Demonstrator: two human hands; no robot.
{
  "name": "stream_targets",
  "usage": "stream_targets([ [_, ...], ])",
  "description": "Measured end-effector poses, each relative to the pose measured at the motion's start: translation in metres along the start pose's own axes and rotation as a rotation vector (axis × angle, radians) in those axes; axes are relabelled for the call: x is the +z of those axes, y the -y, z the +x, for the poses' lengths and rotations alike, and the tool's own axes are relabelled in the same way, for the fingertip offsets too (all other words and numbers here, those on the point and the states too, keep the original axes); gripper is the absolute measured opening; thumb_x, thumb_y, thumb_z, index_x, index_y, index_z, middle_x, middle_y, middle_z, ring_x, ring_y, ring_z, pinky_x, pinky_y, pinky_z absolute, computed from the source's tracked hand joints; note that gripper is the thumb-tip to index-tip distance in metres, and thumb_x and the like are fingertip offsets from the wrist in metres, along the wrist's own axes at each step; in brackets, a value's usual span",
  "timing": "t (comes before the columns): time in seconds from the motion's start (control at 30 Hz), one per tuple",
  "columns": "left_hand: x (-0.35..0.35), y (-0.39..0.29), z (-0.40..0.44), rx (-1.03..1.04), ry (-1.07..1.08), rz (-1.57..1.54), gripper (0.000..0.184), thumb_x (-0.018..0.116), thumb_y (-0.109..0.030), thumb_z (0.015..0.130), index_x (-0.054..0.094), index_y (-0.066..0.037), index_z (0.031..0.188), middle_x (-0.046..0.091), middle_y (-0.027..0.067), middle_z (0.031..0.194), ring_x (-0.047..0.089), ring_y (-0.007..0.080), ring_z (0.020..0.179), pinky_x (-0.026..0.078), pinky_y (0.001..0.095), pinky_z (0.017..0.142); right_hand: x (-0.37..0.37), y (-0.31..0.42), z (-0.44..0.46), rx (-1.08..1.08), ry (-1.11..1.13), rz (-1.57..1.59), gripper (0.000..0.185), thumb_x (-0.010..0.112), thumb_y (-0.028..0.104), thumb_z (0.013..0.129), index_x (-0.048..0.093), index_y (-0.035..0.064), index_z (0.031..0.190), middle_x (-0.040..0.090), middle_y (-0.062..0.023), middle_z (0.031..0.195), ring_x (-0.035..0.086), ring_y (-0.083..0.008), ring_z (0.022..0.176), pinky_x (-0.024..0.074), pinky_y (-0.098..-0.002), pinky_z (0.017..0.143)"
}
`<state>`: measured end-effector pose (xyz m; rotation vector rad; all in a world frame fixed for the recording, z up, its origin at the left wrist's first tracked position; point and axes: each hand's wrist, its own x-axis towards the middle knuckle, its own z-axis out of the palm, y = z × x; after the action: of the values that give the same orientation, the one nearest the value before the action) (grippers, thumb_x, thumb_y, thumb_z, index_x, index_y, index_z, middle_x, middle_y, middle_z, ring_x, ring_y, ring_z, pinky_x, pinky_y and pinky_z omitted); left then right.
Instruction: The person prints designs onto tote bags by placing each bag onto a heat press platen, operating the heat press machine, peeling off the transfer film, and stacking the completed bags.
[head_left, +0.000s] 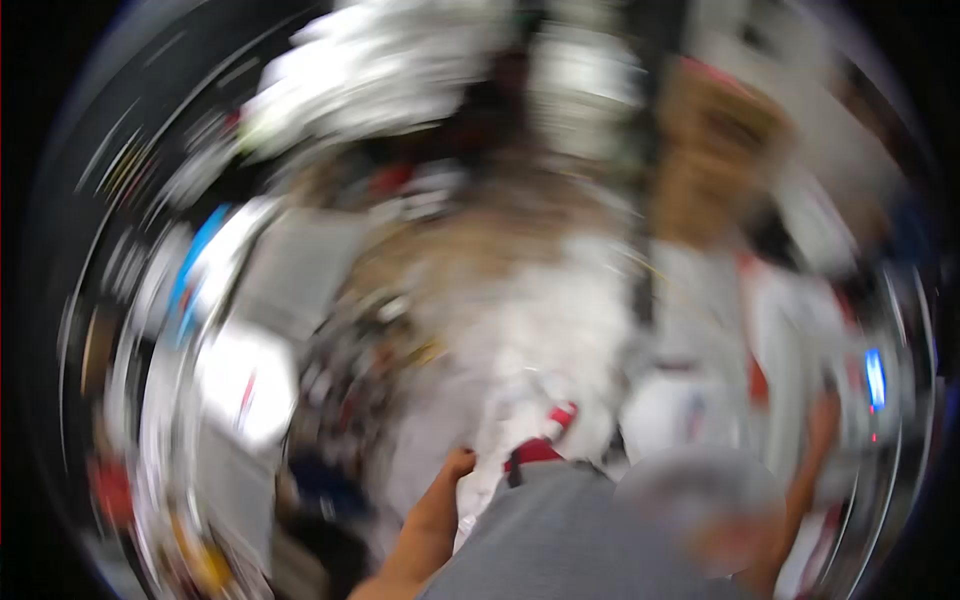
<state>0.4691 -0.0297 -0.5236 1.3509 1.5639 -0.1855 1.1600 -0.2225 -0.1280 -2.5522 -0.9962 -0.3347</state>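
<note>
The whole view is smeared by motion. My left hand (460, 462) hangs low beside my grey shirt (530, 535), above the pale floor (550, 320). It looks rounded and small, but its fingers do not show clearly. Far out on the right, my right hand (825, 405) is near a white shape (785, 330) and cannot be made out well; whether it touches or holds anything cannot be told. A blurred whitish object (680, 415) and a greyish, partly see-through blur (705, 505) lie between my body and my right arm. A red and white shoe (562, 415) shows below me.
On the left stand pale grey panels (300, 265) and a bright white surface (248, 385), with a heap of mixed small things (355, 390) beside them. A white pile (370, 70) is at the back. To the right are a brown box-like shape (715, 150) and a lit blue display (876, 380).
</note>
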Motion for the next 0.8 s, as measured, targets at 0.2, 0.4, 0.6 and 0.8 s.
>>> stream_targets([
  [0.2, 0.007, -0.120, 0.044, 0.044, 0.377, -0.002, 0.027, 0.049, -0.020, 0.089, 0.056, -0.002, 0.108, 0.062, 0.0091, 0.078, 0.059, 0.0189, 0.055, 0.044, 0.0290, 0.044, -0.076, -0.033, -0.113, 0.485, -0.057, -0.073, 0.032, 0.059, 0.037, 0.084, 0.062, 0.0058, 0.093, 0.065, -0.0184, 0.090, 0.062, -0.0382, 0.087, 0.0471, -0.0488, 0.074],
  [0.4, 0.029, -0.253, 0.124, 0.037, 0.539, 0.209, 0.016, 0.048, -0.021, 0.091, 0.056, -0.011, 0.100, 0.062, 0.0078, 0.085, 0.059, 0.0199, 0.058, 0.039, 0.0278, 0.042, -0.109, -0.031, -0.133, 0.836, 0.045, -0.211, 0.039, 0.054, 0.043, 0.087, 0.063, 0.0048, 0.090, 0.065, -0.0172, 0.088, 0.063, -0.0338, 0.087, 0.0490, -0.0467, 0.076],
  [0.6, 0.052, -0.384, 0.174, 0.261, 0.582, 0.413, 0.016, 0.046, -0.021, 0.094, 0.056, -0.014, 0.106, 0.064, 0.0090, 0.092, 0.062, 0.0211, 0.062, 0.040, 0.0285, 0.042, -0.120, -0.030, -0.185, 0.940, -0.157, -0.356, 0.035, 0.056, 0.039, 0.087, 0.061, 0.0046, 0.081, 0.065, -0.0161, 0.083, 0.063, -0.0339, 0.085, 0.0493, -0.0461, 0.073],
  [0.8, 0.071, -0.466, 0.194, 0.335, 0.631, 0.597, 0.023, 0.051, -0.021, 0.092, 0.055, -0.013, 0.114, 0.062, 0.0079, 0.091, 0.060, 0.0193, 0.069, 0.044, 0.0307, 0.053, -0.138, -0.039, -0.238, 0.956, -0.247, -0.431, 0.034, 0.062, 0.037, 0.084, 0.060, 0.0042, 0.072, 0.063, -0.0158, 0.073, 0.063, -0.0351, 0.074, 0.0476, -0.0470, 0.066],
])
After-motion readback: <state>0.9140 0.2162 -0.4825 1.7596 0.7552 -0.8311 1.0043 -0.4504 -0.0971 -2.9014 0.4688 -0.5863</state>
